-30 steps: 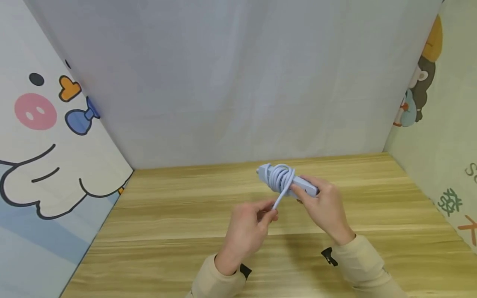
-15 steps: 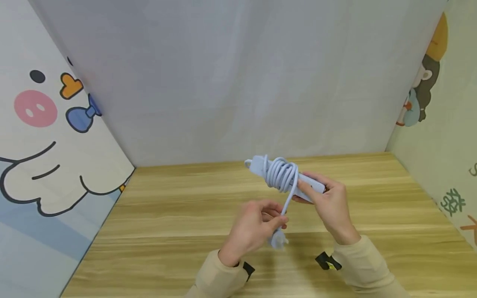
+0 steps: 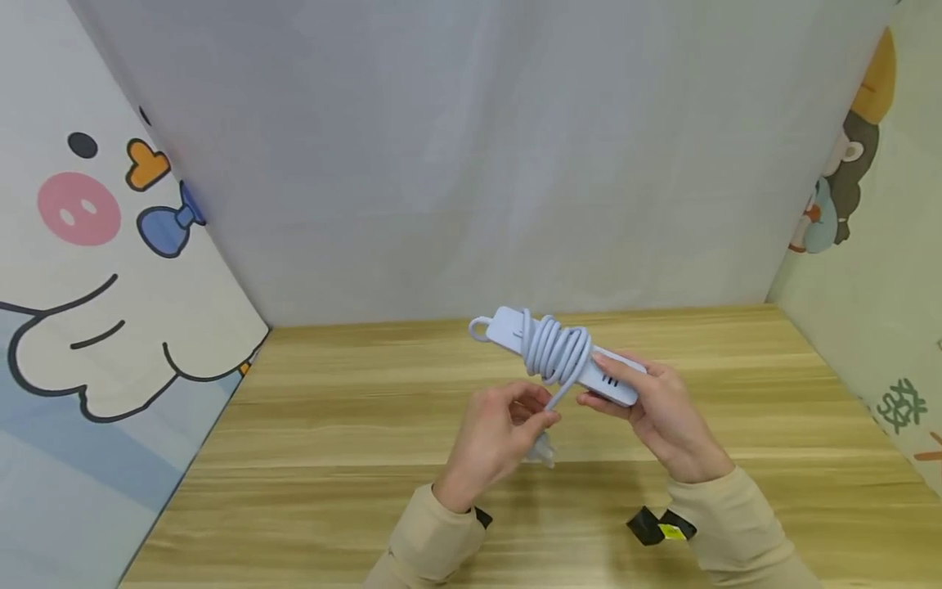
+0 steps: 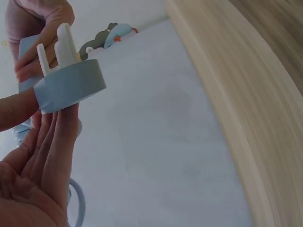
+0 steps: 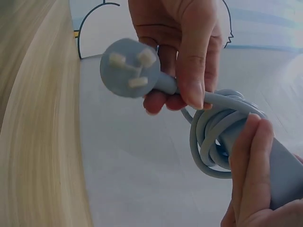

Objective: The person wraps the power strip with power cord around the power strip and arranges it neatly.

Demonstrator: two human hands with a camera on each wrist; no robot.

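Note:
A pale blue power strip [image 3: 508, 329] is held above the wooden table, its cord [image 3: 548, 348] wound in several turns round the middle. My right hand [image 3: 666, 409] grips the strip's right end, thumb on top beside slots in its face. With thumb and fingers, my left hand [image 3: 493, 438] pinches the cord's free end just behind the plug [image 5: 128, 68]. Three pale prongs on the round plug face the right wrist camera. In the left wrist view the plug [image 4: 71, 85] stands large beside the left fingers. A small loop of cord [image 3: 478, 329] sticks out at the strip's far left end.
The wood-grain table [image 3: 331, 425] spreads under both hands. A plain pale cloth wall [image 3: 471, 164] rises behind it. Cartoon-printed panels stand at the left [image 3: 74, 286] and right [image 3: 868, 327]. Black straps [image 3: 648, 526] hang by the beige sleeves.
The power strip has turned so its slotted face shows, and the loop at its left end has come into view. The plug has come into sight below my left hand.

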